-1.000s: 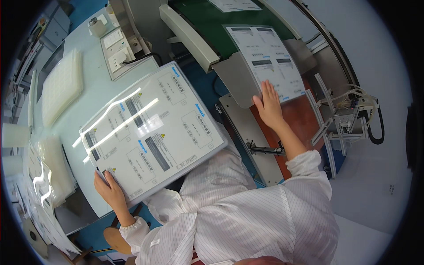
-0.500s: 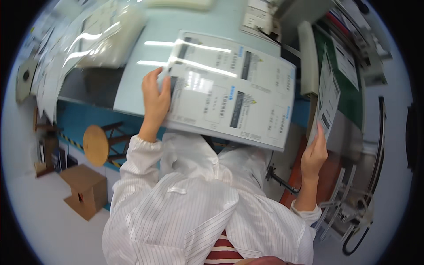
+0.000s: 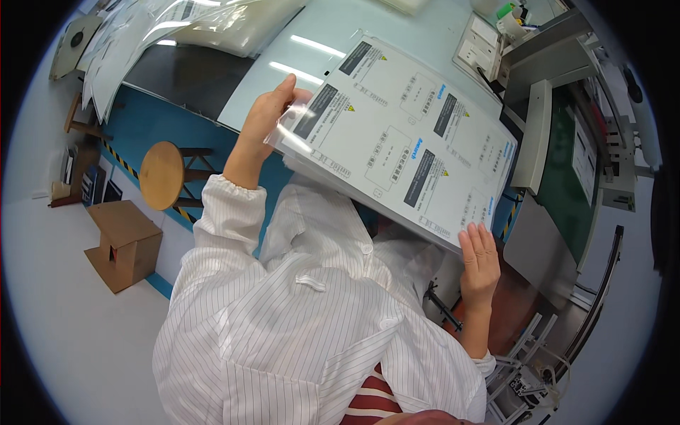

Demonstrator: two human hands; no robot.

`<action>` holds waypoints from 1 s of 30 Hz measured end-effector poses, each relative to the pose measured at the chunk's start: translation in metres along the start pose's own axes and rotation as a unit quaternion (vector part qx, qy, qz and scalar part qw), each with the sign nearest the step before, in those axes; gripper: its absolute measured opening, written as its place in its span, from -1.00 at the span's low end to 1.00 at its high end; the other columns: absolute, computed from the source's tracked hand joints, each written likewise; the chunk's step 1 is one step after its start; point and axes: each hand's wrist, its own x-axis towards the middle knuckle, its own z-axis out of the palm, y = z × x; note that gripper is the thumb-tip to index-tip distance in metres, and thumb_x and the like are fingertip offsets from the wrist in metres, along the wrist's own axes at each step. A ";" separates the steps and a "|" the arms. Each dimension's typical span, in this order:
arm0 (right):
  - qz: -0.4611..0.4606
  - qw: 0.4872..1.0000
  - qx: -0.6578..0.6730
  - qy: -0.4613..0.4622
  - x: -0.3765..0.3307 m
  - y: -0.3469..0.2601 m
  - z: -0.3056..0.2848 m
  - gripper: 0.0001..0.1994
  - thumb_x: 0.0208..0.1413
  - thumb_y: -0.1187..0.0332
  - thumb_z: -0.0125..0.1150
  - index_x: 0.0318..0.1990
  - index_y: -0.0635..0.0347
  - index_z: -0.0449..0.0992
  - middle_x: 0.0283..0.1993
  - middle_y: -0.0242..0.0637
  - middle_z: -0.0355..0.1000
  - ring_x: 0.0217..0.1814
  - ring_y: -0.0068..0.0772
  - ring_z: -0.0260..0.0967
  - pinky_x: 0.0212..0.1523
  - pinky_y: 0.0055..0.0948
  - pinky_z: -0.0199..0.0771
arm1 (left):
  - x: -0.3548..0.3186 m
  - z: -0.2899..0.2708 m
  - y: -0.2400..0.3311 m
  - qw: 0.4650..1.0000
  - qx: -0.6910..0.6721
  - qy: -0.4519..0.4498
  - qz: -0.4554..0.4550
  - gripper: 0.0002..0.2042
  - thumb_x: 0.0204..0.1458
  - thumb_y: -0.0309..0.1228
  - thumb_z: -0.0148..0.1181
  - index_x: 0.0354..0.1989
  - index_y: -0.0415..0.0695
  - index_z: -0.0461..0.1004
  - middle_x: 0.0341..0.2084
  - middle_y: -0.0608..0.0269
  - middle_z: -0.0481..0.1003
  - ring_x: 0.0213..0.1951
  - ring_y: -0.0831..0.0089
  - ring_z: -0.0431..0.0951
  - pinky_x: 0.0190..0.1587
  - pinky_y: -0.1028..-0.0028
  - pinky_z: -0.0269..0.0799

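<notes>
A stack of clear plastic sheets printed with black blocks, blue lettering and small diagrams [image 3: 397, 120] lies slanted over the near edge of the pale glass-topped table [image 3: 283, 53]. My left hand [image 3: 265, 117] grips the left edge of the top printed sheet, its thumb up and its fingers partly behind the clear film. That edge stands slightly raised and bent. At the near right corner of the stack, my right hand [image 3: 479, 262] rests with its fingers stretched out flat against the edge, holding nothing.
To the right is a machine with a green bed [image 3: 570, 184], carrying another printed sheet [image 3: 584, 152]. A pile of film [image 3: 234, 32] lies at the far left. A round wooden stool [image 3: 161, 173] and an open cardboard box [image 3: 127, 244] stand on the floor.
My right hand has moved from beside the machine, where it held a printed sheet, to the stack's near right corner. My left hand now lifts the left edge. The view has turned.
</notes>
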 end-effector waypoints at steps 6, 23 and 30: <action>0.048 0.999 -0.011 -0.012 -0.006 -0.005 0.010 -0.62 -0.03 0.65 0.07 -0.01 0.22 0.52 0.10 -0.08 0.43 0.17 -0.02 0.36 0.17 -0.10 0.37 | 0.012 -0.004 -0.007 0.979 0.198 -0.018 0.051 -0.80 0.03 -0.32 0.26 -0.34 -0.24 0.53 -0.55 0.39 0.44 -0.46 0.66 0.36 -0.34 0.65 0.30; 0.150 0.986 0.058 -0.047 -0.010 -0.013 0.008 -0.57 -0.02 0.59 0.04 0.08 0.25 0.45 0.19 -0.06 0.34 0.29 -0.06 0.24 0.29 -0.09 0.18 | 0.015 0.010 -0.031 0.931 0.328 0.025 0.156 -0.79 0.05 -0.45 0.25 -0.23 -0.25 0.38 -0.56 0.47 0.25 -0.50 0.70 0.19 -0.44 0.68 0.20; 0.241 0.968 0.074 -0.011 -0.029 0.033 0.003 -0.64 0.16 0.43 0.01 0.12 0.25 0.41 0.24 -0.06 0.29 0.32 0.00 0.17 0.32 -0.10 0.10 | 0.019 0.010 -0.032 0.899 0.396 0.039 0.185 -0.59 0.03 -0.42 0.24 0.07 -0.19 0.35 -0.24 0.30 0.34 -0.31 0.58 0.31 -0.28 0.60 0.29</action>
